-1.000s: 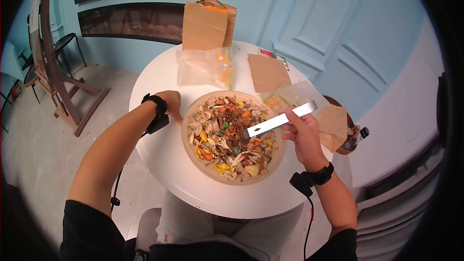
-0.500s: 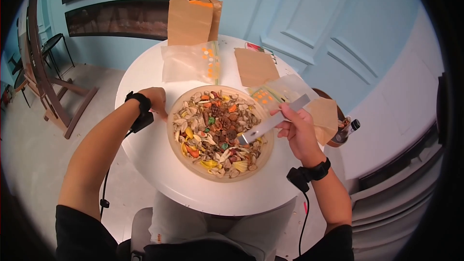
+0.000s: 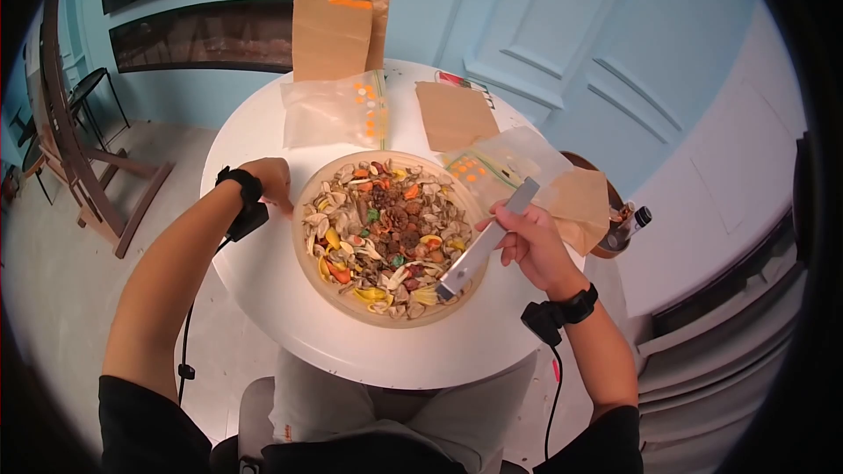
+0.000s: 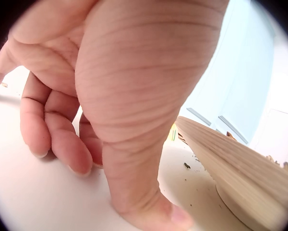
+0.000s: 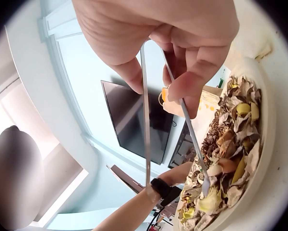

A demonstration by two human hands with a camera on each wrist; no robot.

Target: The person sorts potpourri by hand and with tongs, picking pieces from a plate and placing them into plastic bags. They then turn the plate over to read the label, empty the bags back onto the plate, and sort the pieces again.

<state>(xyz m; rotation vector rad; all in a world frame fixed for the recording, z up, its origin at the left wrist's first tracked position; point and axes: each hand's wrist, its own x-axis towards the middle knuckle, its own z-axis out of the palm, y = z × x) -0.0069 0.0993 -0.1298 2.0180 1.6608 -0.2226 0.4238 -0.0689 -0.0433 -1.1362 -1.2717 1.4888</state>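
A round pale bowl (image 3: 391,321) holds dried potpourri, with brown cone-like pieces (image 3: 406,215) in the middle and pale, yellow and orange bits around them. My right hand (image 3: 536,246) pinches silver metal tongs (image 3: 481,252) between thumb and fingers. In the right wrist view the two arms of the tongs (image 5: 147,125) stand apart; one tip is right at a yellowish piece (image 5: 210,201) near the bowl's edge. My left hand (image 3: 268,180) rests on the white table beside the bowl, its thumb and loosely bent fingers (image 4: 67,139) on the tabletop, holding nothing.
Behind the bowl lie a clear zip bag with orange dots (image 3: 325,112), a brown card (image 3: 457,114) and a second zip bag (image 3: 527,158). A brown paper bag (image 3: 334,35) stands at the back. Another paper bag (image 3: 580,211) and a brown container (image 3: 606,244) are at right.
The tongs have swung from the bowl's middle toward its near right edge, now pointing more downward in the head view. The left hand stays beside the bowl; the head view has shifted slightly.
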